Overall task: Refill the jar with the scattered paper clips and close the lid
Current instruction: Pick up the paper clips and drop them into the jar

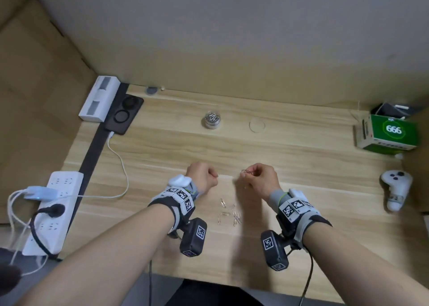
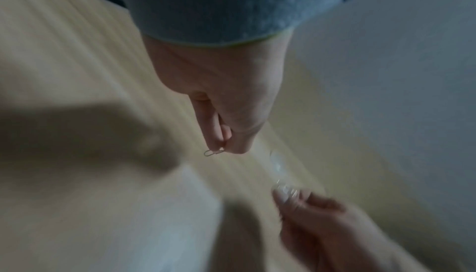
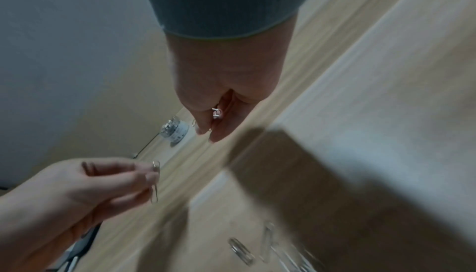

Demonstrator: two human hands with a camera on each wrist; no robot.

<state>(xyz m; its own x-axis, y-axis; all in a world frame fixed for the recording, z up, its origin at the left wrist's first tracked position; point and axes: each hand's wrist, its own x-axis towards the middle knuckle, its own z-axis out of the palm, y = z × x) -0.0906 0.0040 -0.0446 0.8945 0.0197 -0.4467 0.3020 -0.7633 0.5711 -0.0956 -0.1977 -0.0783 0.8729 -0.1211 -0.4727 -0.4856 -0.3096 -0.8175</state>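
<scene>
A small clear jar [image 1: 211, 119] holding paper clips stands open at the back of the wooden desk, its clear round lid [image 1: 257, 125] lying flat to its right. Several loose paper clips [image 1: 229, 214] lie near the front edge, between my wrists. My left hand [image 1: 214, 176] hovers above the desk and pinches one paper clip [image 2: 213, 152]. My right hand [image 1: 243, 174], a short gap to the right, pinches a few clips [image 1: 245, 171] between thumb and fingers. In the right wrist view the jar [image 3: 173, 129] shows beyond my right fingertips [image 3: 203, 131].
A white power strip [image 1: 51, 210] with plugs and a white cable [image 1: 120, 166] sit at the left. A black charging pad [image 1: 124, 114] and white box [image 1: 99, 99] are at the back left. A green carton [image 1: 390, 133] and white controller [image 1: 395, 187] stand at the right.
</scene>
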